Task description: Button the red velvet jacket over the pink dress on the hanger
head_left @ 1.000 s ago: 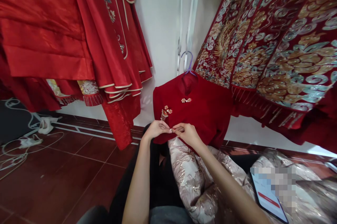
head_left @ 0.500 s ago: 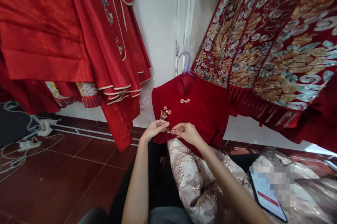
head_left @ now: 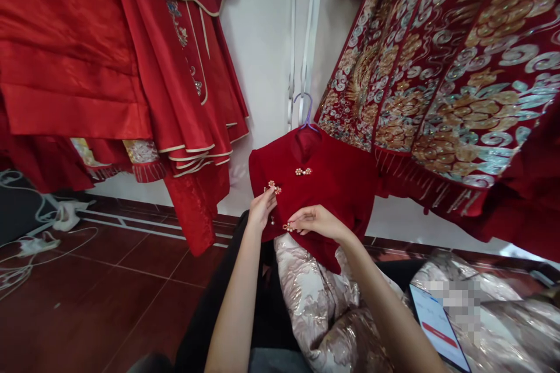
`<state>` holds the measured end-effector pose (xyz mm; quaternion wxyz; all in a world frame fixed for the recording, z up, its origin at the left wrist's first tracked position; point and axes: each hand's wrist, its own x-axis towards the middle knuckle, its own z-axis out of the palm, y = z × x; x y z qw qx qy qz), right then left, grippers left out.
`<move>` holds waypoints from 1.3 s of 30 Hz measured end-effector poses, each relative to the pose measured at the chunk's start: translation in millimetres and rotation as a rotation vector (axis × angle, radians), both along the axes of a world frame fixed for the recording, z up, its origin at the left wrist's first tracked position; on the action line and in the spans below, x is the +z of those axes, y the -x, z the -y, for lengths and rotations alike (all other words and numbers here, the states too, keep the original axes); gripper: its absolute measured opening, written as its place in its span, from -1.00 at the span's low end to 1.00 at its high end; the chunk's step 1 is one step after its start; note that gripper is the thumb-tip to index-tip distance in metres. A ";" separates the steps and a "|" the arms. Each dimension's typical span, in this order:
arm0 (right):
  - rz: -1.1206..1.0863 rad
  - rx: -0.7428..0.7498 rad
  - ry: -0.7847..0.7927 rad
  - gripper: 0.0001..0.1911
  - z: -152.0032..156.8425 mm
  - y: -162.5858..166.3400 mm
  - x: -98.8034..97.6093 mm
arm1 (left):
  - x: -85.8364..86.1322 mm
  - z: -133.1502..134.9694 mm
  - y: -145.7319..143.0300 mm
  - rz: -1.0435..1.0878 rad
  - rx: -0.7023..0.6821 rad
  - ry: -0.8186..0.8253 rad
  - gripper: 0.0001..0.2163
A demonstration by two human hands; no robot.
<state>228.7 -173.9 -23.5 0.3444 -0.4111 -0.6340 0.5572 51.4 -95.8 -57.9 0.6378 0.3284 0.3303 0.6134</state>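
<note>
A red velvet jacket [head_left: 335, 166] hangs by its neck from a purple hanger [head_left: 308, 110], its front facing me. Gold-and-pearl clasps run down it: a fastened collar clasp [head_left: 303, 172], a side clasp [head_left: 275, 187] and a lower clasp piece [head_left: 287, 227]. My left hand [head_left: 261, 209] is closed at the side clasp, fingertips pinching its left edge; the tassel ornament there is mostly hidden. Under that hand dangles a small pearl bead [head_left: 272, 220]. My right hand [head_left: 317, 221] pinches the fabric edge at the lower clasp piece.
Shiny brocade fabric [head_left: 301, 285] drapes over my lap, with a phone [head_left: 440, 326] lying on it at right. Red garments [head_left: 175, 69] hang at left, an embroidered, fringed one [head_left: 437, 81] at right. White cables [head_left: 26, 262] lie on the tiled floor [head_left: 109, 303].
My left hand has moved up and left from the lower clasp to the side clasp. The lower clasp's halves now sit apart. My right hand stays by its half.
</note>
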 end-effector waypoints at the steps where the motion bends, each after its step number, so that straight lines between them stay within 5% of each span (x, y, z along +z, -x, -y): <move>1: -0.002 0.001 0.000 -0.63 0.0 0.2 -0.1 | 0.5 -0.6 -0.8 -0.019 0.016 -0.007 -0.72; 8: -0.004 -0.016 -0.020 -0.57 -3.3 1.4 -5.4 | 0.3 -9.4 -13.0 -0.165 0.234 -0.030 -0.74; 13: -0.004 -0.014 -0.035 -0.59 -4.8 1.5 -7.7 | 4.1 -8.0 -13.0 -0.230 0.194 0.001 -0.69; 15: -0.003 0.001 -0.031 -0.60 -3.8 -1.6 -5.3 | 8.4 -4.2 -12.4 -0.343 0.292 0.000 -0.61; 18: 0.017 0.056 -0.044 -0.62 -1.4 -9.4 0.7 | 20.0 4.3 -15.3 -0.731 0.667 -0.229 -0.48; 20: 0.042 0.109 -0.065 -0.64 0.4 -14.9 5.0 | 32.1 9.0 -20.2 -1.042 0.745 -0.521 -0.47; 25: 0.085 0.153 -0.096 -0.66 5.5 -24.8 14.8 | 67.6 -0.2 -33.1 -1.509 0.380 -1.049 -0.73; 36: 0.197 0.147 -0.184 -0.72 25.0 -55.0 41.2 | 110.0 -32.0 -43.0 -1.676 0.073 -1.361 -0.85; 39: 0.238 0.002 -0.278 -0.70 28.2 -65.3 43.0 | 118.5 -28.3 -45.2 -1.643 -0.078 -1.354 -0.86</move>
